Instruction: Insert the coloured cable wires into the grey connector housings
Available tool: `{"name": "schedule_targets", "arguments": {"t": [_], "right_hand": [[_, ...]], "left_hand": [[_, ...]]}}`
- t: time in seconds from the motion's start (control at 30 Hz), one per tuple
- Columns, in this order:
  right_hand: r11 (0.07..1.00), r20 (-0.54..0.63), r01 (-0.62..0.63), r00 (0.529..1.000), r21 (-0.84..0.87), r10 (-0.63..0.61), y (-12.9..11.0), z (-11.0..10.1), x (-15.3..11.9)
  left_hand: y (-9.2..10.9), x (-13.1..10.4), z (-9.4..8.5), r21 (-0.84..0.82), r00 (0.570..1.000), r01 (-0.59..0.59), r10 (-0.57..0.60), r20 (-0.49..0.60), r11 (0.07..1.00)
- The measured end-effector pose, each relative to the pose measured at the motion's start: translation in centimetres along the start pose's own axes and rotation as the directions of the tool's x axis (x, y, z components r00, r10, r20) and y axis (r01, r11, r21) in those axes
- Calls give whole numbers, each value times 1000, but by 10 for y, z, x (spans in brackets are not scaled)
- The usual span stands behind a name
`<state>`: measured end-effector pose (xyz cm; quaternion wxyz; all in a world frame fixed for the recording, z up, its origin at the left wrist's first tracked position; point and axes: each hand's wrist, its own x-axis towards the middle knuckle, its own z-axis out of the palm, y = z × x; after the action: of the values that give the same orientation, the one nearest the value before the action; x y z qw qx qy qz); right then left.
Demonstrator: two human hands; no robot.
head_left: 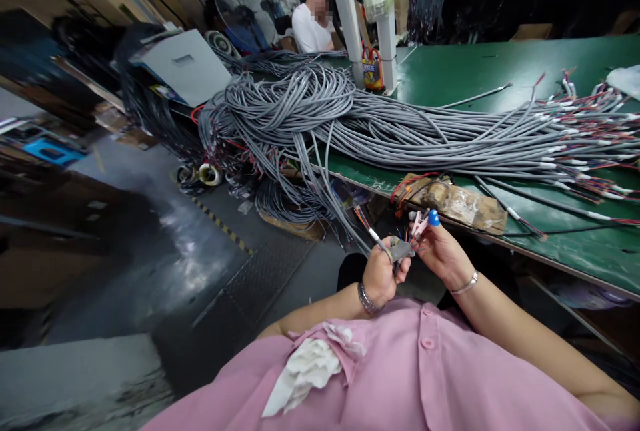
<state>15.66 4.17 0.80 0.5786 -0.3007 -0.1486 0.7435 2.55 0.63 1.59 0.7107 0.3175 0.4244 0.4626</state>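
Note:
My left hand (381, 273) is closed around grey cables (345, 214) close to their ends, with grey tape or a covering on its thumb side. Short coloured wires (406, 236) fan out between the hands. My right hand (443, 251) pinches at those wires, its thumb wearing a blue cap (433, 218). Beside that thumb is a small pink clip-like piece (419, 224). A second cable end (367, 224) with a white band and bare coloured wires sticks up by my left hand. What the right fingertips grip is partly hidden.
Grey cables (425, 131) lie in a long bundle on the green table (465, 71). A taped wooden block (460, 204) sits at the near edge. A white box (185, 67) stands left, posts (345, 4) rise behind, and a person (311, 24) sits beyond.

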Motion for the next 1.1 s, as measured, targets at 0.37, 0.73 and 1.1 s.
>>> {"name": "schedule_targets", "arguments": {"t": [0.37, 0.73, 1.1], "right_hand": [[997, 56, -76, 995, -27, 77, -5, -5, -6], [937, 21, 198, 979, -288, -201, 1, -11, -3], [998, -35, 49, 998, -46, -51, 0, -2, 7]], "left_hand": [[4, -14, -1, 124, 992, -123, 124, -2, 985], [6, -5, 3, 103, 987, -144, 150, -59, 984], [1, 3, 3, 107, 990, -110, 118, -80, 988]]}}
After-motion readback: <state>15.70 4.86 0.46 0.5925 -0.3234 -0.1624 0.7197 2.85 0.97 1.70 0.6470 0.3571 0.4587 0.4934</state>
